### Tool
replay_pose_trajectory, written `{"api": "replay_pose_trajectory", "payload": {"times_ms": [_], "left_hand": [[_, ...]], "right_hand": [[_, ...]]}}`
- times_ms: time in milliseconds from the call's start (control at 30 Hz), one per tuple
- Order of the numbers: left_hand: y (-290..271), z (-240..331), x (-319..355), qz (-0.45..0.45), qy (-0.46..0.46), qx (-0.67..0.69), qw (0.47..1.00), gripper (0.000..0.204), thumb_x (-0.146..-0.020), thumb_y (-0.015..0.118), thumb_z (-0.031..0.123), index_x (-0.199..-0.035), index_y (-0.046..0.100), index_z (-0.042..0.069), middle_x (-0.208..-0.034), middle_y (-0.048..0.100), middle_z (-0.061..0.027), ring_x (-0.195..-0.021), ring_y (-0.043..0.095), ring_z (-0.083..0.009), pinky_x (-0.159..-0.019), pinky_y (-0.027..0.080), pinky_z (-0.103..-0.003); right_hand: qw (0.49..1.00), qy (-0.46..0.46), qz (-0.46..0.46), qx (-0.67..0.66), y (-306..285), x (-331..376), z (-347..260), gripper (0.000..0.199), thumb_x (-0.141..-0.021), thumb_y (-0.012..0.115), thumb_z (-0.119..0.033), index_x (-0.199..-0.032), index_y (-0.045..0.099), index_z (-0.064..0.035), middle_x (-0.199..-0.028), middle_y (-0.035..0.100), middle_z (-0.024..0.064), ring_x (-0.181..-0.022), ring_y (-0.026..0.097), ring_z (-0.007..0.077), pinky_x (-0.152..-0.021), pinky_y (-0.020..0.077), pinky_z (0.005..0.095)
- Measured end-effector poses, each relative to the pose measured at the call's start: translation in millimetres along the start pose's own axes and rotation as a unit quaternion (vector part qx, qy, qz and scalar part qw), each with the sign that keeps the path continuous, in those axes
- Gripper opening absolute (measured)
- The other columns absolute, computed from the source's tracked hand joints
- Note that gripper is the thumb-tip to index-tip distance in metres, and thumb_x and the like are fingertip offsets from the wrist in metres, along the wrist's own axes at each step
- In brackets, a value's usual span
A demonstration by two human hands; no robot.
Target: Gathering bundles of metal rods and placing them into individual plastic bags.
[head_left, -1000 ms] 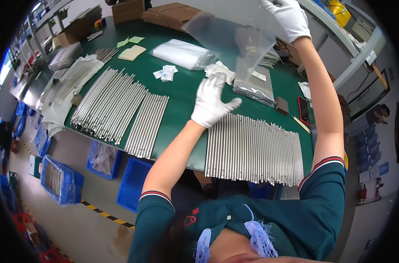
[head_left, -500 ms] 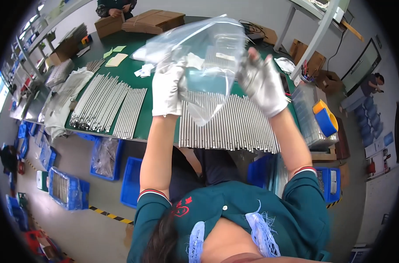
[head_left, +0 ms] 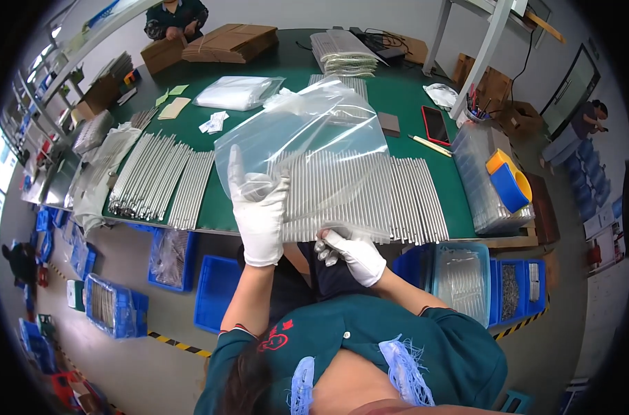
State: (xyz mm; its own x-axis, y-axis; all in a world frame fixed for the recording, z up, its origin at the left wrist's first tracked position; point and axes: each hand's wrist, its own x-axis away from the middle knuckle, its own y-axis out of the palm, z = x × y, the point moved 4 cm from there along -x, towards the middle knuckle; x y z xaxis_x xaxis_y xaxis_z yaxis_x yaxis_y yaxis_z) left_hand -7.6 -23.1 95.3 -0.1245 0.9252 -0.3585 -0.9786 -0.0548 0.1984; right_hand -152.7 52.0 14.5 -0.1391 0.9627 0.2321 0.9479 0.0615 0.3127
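Head view: the left hand point(head_left: 259, 207) grips the left side of a clear plastic bag point(head_left: 307, 138), fingers closed on it. The right hand point(head_left: 352, 254) pinches its lower edge. The bag hangs above metal rods point(head_left: 370, 197) on the green table point(head_left: 397, 90), its opening toward the person.

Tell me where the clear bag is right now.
In the head view the clear bag is held up at centre, above the row of metal rods on the green table, gripped by the left hand and right hand.
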Motion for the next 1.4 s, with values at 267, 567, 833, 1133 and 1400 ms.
{"api": "replay_pose_trajectory", "payload": {"times_ms": [267, 567, 833, 1133, 1400], "left_hand": [[-53.3, -35.0, -37.3, 0.011, 0.050, -0.280, 0.959, 0.071, -0.080, 0.071, 0.019, -0.138, 0.034, 0.002, -0.129, 0.049, -0.0182, -0.118, 0.050, -0.0267, -0.099, 0.041, -0.037], [25.5, 18.4, 57.0, -0.413, 0.183, -0.392, 0.801, 0.042, -0.071, 0.075, 0.025, -0.106, 0.061, 0.007, -0.089, 0.061, -0.0094, -0.081, 0.059, -0.0292, -0.069, 0.049, -0.038], [3.8, 5.2, 45.4, -0.432, -0.023, -0.185, 0.882, 0.021, -0.079, 0.069, 0.015, -0.098, 0.068, 0.006, -0.091, 0.066, -0.0093, -0.083, 0.063, -0.0258, -0.073, 0.050, -0.032], [7.9, 7.6, 51.8, -0.411, 0.092, -0.301, 0.856, 0.021, -0.074, 0.072, 0.010, -0.092, 0.064, 0.005, -0.083, 0.062, -0.0112, -0.073, 0.062, -0.0250, -0.064, 0.051, -0.033], [7.3, 5.4, 56.9, -0.288, 0.160, -0.344, 0.879, 0.012, -0.069, 0.065, 0.002, -0.080, 0.064, 0.006, -0.071, 0.062, -0.0096, -0.061, 0.061, -0.0237, -0.057, 0.049, -0.032]], "right_hand": [[0.998, -0.025, 0.057, -0.015, -22.9, 13.7, 6.9, 0.030, -0.090, 0.061, -0.023, -0.104, 0.063, 0.0031, -0.089, 0.067, 0.0102, -0.070, 0.064, 0.0138, -0.058, 0.0502, 0.0222], [0.992, -0.073, 0.075, 0.065, -23.4, 17.2, -8.0, 0.021, -0.084, 0.069, -0.014, -0.095, 0.067, 0.0032, -0.083, 0.068, 0.0058, -0.070, 0.060, 0.0083, -0.062, 0.0495, 0.0238], [0.904, -0.338, 0.032, 0.262, -9.2, 21.3, -33.7, 0.016, -0.079, 0.072, -0.016, -0.078, 0.067, -0.0004, -0.074, 0.066, 0.0113, -0.066, 0.065, 0.0218, -0.060, 0.0505, 0.0304], [0.879, -0.287, 0.109, 0.365, -8.8, 20.1, -25.2, 0.023, -0.079, 0.072, -0.024, -0.079, 0.064, -0.0030, -0.065, 0.063, 0.0116, -0.059, 0.063, 0.0275, -0.052, 0.0479, 0.0347], [0.866, -0.339, 0.086, 0.358, -0.3, 20.9, -22.4, 0.027, -0.088, 0.061, -0.029, -0.082, 0.064, -0.0026, -0.066, 0.061, 0.0144, -0.060, 0.060, 0.0309, -0.054, 0.0466, 0.0371]]}}
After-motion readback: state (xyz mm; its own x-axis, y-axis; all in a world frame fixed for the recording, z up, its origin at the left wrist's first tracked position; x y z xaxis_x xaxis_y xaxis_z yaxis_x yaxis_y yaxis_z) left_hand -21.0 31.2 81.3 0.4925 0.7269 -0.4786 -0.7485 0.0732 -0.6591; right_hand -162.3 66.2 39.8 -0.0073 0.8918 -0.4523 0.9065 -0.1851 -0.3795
